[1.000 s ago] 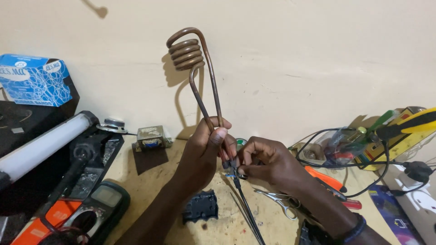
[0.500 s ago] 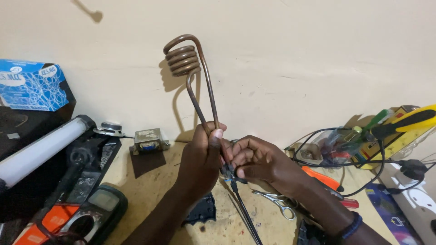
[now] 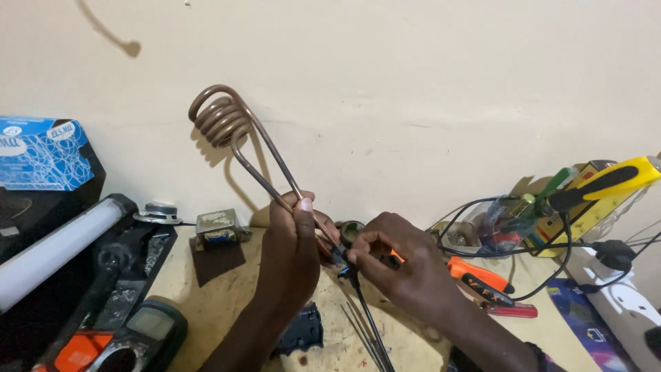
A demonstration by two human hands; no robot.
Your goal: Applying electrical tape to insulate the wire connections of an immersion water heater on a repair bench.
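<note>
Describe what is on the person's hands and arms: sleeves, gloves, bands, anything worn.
Both hands are bare: no gloves and no rings that show. The left hand and its forearm carry no sleeve, watch or band down to the frame edge. The right hand is bare too, with a dark band around its wrist near the bottom edge. Past that the arm leaves the view.

- Straight up above both hands it's wide open, just bare wall [image 3: 427,89] behind.
- Left side is crammed: white tube light [image 3: 51,251], multimeter [image 3: 141,334], small transformer [image 3: 217,227].
- Right is a tangle of black cables [image 3: 544,234], orange cutter [image 3: 482,279], yellow-handled tool [image 3: 606,182].
- Bare benchtop [image 3: 200,303] left of the wrists is passable.
</note>
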